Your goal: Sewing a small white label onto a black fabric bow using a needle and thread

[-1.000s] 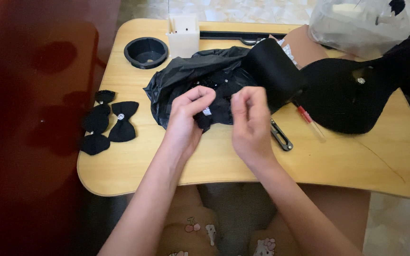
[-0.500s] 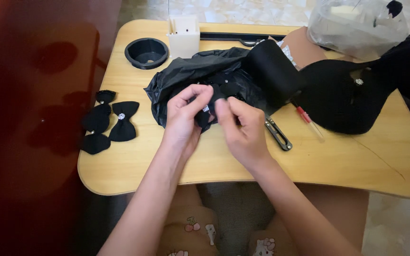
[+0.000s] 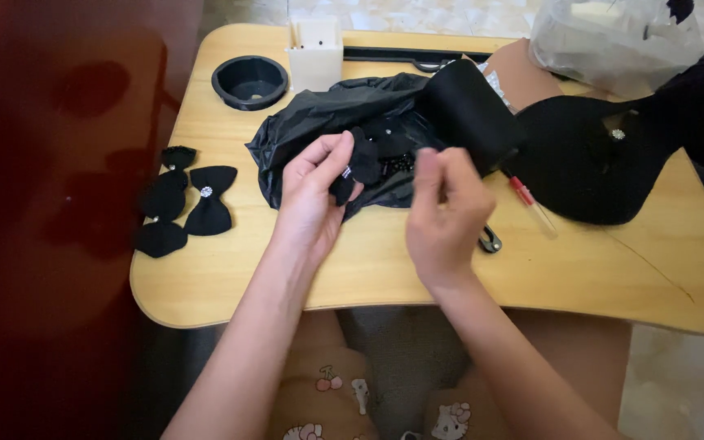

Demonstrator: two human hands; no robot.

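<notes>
My left hand point(image 3: 313, 187) pinches a small black fabric bow point(image 3: 360, 167) with a tiny sparkly centre, held just above a crumpled black plastic bag point(image 3: 336, 118) on the wooden lap table point(image 3: 385, 269). My right hand point(image 3: 443, 216) hovers a little to the right of the bow, fingers curled together, and I cannot tell whether anything small is between them. A roll of wide black ribbon point(image 3: 470, 110) rests on the bag's right side. Three finished black bows point(image 3: 181, 204) with rhinestone centres lie at the table's left edge.
A round black cup holder point(image 3: 249, 81) and a white box point(image 3: 315, 53) sit at the back. A black fabric piece point(image 3: 596, 159), a clear plastic bag point(image 3: 613, 37), a red-tipped pen point(image 3: 531, 204) and a metal tool point(image 3: 489, 240) lie to the right. A dark red surface borders the left.
My hands were together over the bag, working the bow. Now my right hand has pulled away to the right while my left hand keeps the bow and has turned it upward.
</notes>
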